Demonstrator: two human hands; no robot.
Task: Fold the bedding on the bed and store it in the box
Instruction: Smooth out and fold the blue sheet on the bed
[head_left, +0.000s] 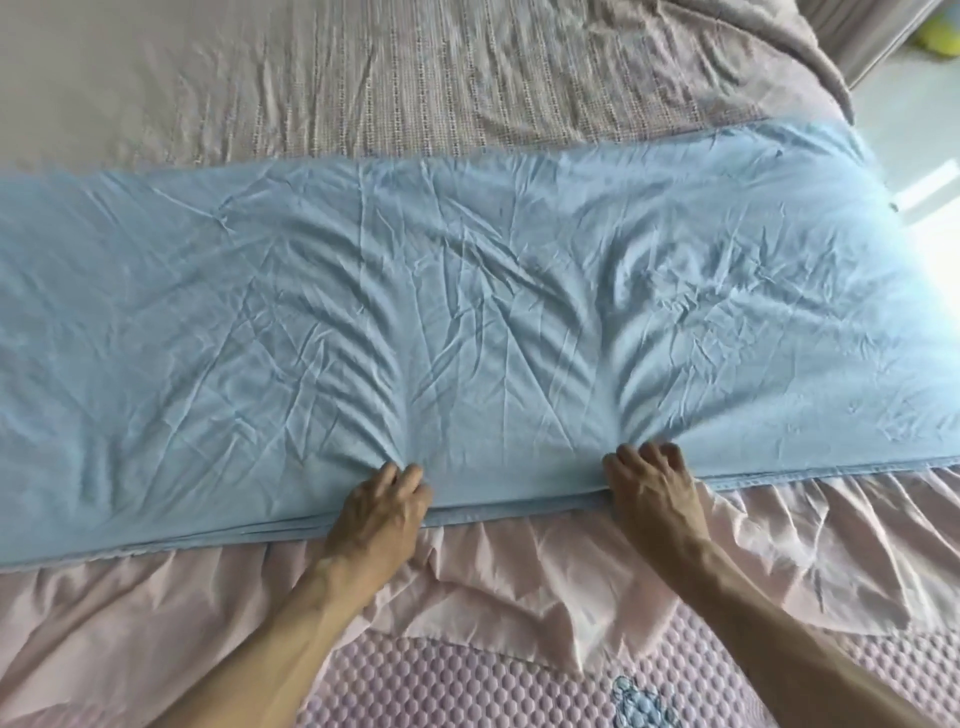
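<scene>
Both hands are seen at the near edge of a folded blue sheet (467, 291), which is spread in a long band across the bed. That layered edge is gripped by the left hand (382, 512) with curled fingers, and creases fan out from the grip. It is likewise clutched by the right hand (652, 486), just beside the left. A pink sheet (519, 577) is bunched below, over a quilted mattress (441, 686).

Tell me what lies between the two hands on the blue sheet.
In the head view, only the blue sheet itself: its wrinkled surface and stacked near edge run between the left hand and the right hand. Nothing else lies there.
</scene>
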